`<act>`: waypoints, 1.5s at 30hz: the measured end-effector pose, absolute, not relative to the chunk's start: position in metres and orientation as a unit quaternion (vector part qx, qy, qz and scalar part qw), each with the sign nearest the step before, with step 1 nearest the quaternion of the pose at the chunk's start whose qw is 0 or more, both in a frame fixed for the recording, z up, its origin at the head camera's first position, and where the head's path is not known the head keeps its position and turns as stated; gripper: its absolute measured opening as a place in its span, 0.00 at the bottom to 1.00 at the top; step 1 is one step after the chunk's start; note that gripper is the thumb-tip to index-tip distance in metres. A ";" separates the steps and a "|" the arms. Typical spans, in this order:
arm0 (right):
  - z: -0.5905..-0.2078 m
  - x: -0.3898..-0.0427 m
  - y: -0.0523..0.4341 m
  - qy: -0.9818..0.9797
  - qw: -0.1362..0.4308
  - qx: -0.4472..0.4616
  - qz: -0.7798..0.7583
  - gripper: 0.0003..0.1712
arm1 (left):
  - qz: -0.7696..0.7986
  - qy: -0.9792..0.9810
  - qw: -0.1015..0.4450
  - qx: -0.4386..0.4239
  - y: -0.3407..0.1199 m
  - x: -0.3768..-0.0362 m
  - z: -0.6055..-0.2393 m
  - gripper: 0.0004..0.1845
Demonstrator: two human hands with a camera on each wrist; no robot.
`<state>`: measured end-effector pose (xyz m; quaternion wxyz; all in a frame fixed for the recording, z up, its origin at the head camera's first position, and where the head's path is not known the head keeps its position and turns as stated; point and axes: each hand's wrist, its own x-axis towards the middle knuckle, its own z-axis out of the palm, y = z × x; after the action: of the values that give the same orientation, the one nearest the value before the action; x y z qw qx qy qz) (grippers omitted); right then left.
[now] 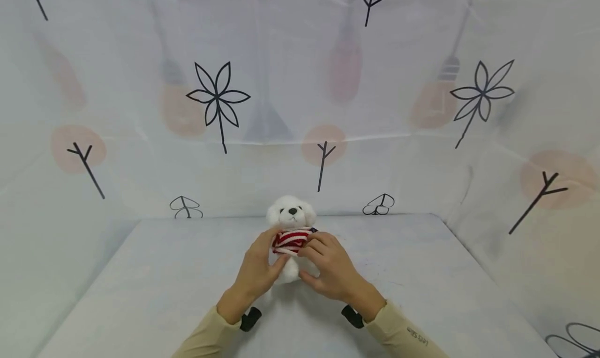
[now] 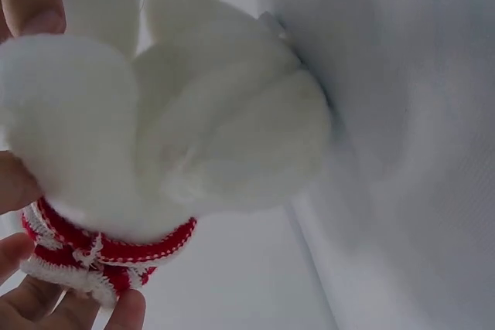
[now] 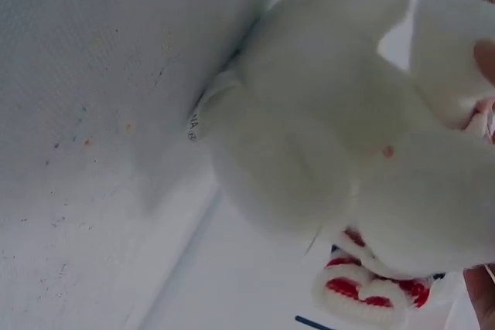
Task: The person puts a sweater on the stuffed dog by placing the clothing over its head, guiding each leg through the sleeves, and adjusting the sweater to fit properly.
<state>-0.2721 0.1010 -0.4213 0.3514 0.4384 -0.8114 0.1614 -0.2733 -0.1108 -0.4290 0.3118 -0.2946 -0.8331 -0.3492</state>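
Dog (image 1: 291, 212): one white plush toy, upright on the tabletop (image 1: 154, 274) near the far edge, face toward the head camera. One red-and-white striped sweater (image 1: 290, 241) round its body.

Hidden / unclear:
- Head view: lower body and legs mostly behind the two hands; only head, part of the sweater and a patch of white fur between the hands show.
- Left wrist view: dog (image 2: 193, 113) from below, blurred; sweater hem (image 2: 100, 256) at lower left; head out of frame. Fingertips (image 2: 35, 5) cut off at the frame edges.
- Right wrist view: dog (image 3: 340, 137) blurred too, sweater (image 3: 363, 287) cut off at the bottom; small tag at its rear, text unreadable. Only slivers of fingers at the right edge.
- Dark bit at the sweater's right shoulder, can't make it out.

Hands: two.
- Left hand (image 1: 258, 269): grip closed on the dog's left side, fingers curled onto the sweater, thumb at the lower body.
- Right hand (image 1: 328, 267): grip on the other side, fingers curled over the sweater edge, thumb below.
- Both touching the dog, one each side.

Around: two beige sleeves, one black wrist mount under each forearm. Pale cloth printed with black twigs and flowers and pink blobs hangs behind and at both sides.
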 end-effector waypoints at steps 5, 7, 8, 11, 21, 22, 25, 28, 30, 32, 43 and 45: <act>-0.425 -0.268 0.096 -0.800 0.363 0.453 0.152 0.26 | -0.342 -0.839 0.304 -0.293 -0.107 -0.272 -0.430 0.34; -0.426 -0.267 0.095 -0.800 0.367 0.450 0.149 0.27 | -0.337 -0.842 0.305 -0.290 -0.106 -0.272 -0.430 0.33; -0.427 -0.267 0.094 -0.802 0.369 0.445 0.148 0.27 | -0.333 -0.844 0.306 -0.288 -0.105 -0.272 -0.431 0.33; -0.427 -0.266 0.094 -0.810 0.371 0.429 0.150 0.23 | -0.325 -0.847 0.310 -0.284 -0.104 -0.271 -0.430 0.29; -0.417 -0.263 0.100 -0.791 0.354 0.422 0.268 0.11 | -0.414 -0.831 0.184 -0.323 -0.102 -0.253 -0.408 0.34; -0.415 -0.261 0.100 -0.788 0.348 0.422 0.284 0.11 | -0.429 -0.826 0.165 -0.325 -0.102 -0.251 -0.406 0.34; -0.410 -0.257 0.101 -0.787 0.314 0.424 0.320 0.11 | -0.474 -0.821 0.103 -0.302 -0.104 -0.246 -0.400 0.34; -0.407 -0.254 0.100 -0.795 0.259 0.423 0.350 0.13 | -0.512 -0.818 0.044 -0.258 -0.106 -0.243 -0.398 0.34; -0.406 -0.253 0.100 -0.799 0.225 0.422 0.366 0.14 | -0.530 -0.816 0.016 -0.231 -0.108 -0.243 -0.397 0.34; -0.405 -0.252 0.100 -0.799 0.200 0.423 0.378 0.15 | -0.543 -0.812 0.003 -0.215 -0.108 -0.243 -0.395 0.33; -0.411 -0.256 0.103 -0.839 0.190 0.418 0.293 0.29 | -0.478 -0.835 0.088 -0.259 -0.098 -0.234 -0.393 0.25; -0.410 -0.256 0.102 -0.838 0.194 0.422 0.286 0.25 | -0.482 -0.829 0.100 -0.265 -0.096 -0.233 -0.395 0.26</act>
<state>-0.2565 0.1019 -0.4100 0.1935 0.4223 -0.8381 0.2861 -0.2332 -0.0964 -0.3949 0.1005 -0.2646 -0.8292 -0.4820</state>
